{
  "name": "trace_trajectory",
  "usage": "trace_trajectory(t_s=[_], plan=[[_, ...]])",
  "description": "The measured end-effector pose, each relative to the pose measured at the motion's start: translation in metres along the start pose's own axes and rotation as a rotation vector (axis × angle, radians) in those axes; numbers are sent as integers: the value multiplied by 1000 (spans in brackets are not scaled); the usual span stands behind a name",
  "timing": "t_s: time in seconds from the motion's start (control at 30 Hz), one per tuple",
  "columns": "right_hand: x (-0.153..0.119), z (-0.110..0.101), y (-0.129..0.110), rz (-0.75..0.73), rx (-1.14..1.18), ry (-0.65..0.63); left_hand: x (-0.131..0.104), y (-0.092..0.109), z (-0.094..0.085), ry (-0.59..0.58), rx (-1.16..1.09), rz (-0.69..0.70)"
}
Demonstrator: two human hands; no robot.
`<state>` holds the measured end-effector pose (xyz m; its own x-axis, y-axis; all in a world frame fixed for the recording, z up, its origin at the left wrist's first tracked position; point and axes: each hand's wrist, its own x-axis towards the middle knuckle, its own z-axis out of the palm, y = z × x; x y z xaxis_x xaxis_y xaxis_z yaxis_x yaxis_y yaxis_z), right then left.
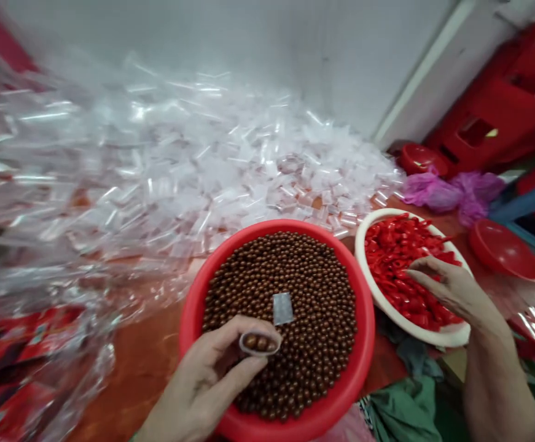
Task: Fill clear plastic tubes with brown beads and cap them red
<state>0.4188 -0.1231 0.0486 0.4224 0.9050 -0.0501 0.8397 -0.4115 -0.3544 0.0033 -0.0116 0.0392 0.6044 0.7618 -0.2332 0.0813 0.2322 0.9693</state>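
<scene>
Between the thumb and fingers of my left hand [221, 362] is a small clear container [260, 343], its open mouth facing up and brown balls inside. It is over a red basin [365, 319] full of shiny brown balls [313, 350]. On the balls lies a small clear rectangular piece [282, 308]. My right hand [442, 282] reaches over a white basin [363, 245] of small red plastic pieces [391, 245]. Its thumb and index finger are apart, with nothing visible between them; the other fingers are partly hidden.
A large heap of clear plastic containers [230, 159] lies behind the basins, against the wall. Red packets in clear plastic [32, 344] are at the left. At the right are a red bowl [507, 248], pink bags [451, 190] and a blue frame [532, 199]. Green cloth [405, 411] lies in front.
</scene>
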Motion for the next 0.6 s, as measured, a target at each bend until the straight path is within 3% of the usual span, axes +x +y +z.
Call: trace_trajectory(t_s=[0.07, 0.17, 0.4, 0.5, 0.6], plan=[[-1, 3, 19, 51, -25, -12, 3, 1, 4, 51, 21, -3], [2, 12, 32, 56, -45, -60, 8, 4, 12, 39, 70, 9], [15, 45, 23, -37, -114, -267, 13, -3, 22, 20, 121, -34], [15, 52, 22, -51, -126, -278, 11, -13, 25, -15, 91, -98], [8, 48, 24, -55, -99, -216, 9, -18, 32, 21, 39, -155]])
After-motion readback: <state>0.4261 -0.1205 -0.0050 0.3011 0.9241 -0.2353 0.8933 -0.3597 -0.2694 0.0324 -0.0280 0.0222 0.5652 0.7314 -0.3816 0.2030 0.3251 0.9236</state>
